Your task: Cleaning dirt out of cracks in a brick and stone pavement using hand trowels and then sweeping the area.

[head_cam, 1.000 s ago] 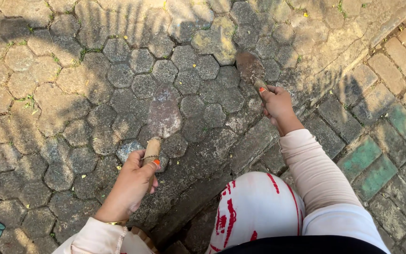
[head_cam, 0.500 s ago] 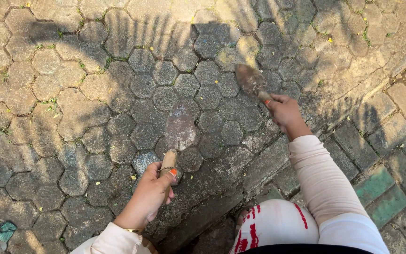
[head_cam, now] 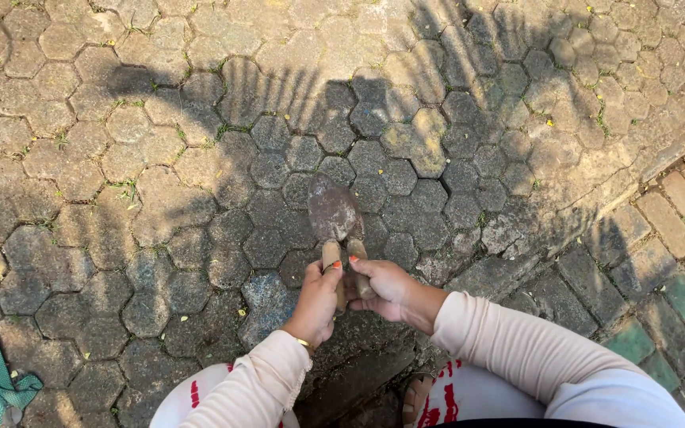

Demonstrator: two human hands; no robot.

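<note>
Two hands now meet in front of the knees: the left hand (head_cam: 316, 299) and right hand (head_cam: 384, 287), apart a second ago, each grip a wooden handle, bringing two rusty, dirt-caked metal trowels (head_cam: 333, 212) together, blades overlapping above the hexagonal grey paving stones (head_cam: 160, 198).

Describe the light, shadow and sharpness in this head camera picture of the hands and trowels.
Head view: harsh sun, frond-like shadows striping the paving; left hand, right hand and trowels sit in shade yet sharp; no glare, no visible blur.
</note>
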